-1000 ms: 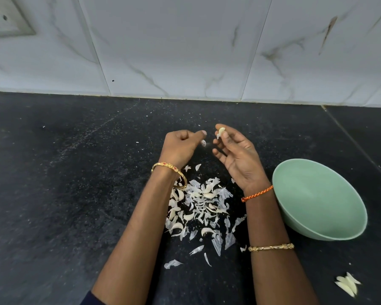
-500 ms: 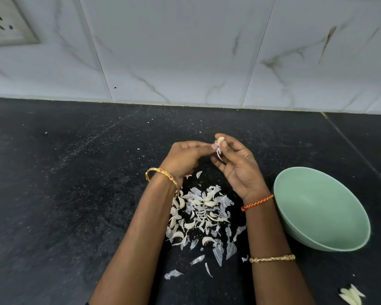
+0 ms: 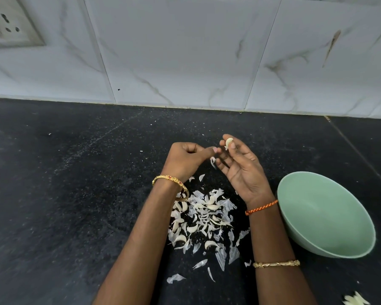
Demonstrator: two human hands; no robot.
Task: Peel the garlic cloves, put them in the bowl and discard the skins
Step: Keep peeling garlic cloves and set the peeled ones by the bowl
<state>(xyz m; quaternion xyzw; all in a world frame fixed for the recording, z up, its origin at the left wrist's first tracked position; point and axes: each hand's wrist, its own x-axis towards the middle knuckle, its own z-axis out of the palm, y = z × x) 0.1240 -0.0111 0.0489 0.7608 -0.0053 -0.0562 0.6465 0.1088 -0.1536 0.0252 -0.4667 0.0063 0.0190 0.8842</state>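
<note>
step: peeling | right hand (image 3: pixel 242 170) pinches small pale garlic clove (image 3: pixel 228 142) | left hand (image 3: pixel 188 160) curled, plucking papery skin flake (image 3: pixel 213 161); grip unclear | next: likely drop clove into pale green round bowl (image 3: pixel 326 214)

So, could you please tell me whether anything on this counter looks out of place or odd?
Yes: the pale green bowl looks empty, while papery white skins and cloves lie scattered in a loose pile on the black stone counter between the forearms. A few more pale garlic pieces sit apart at the bottom right edge.
</note>
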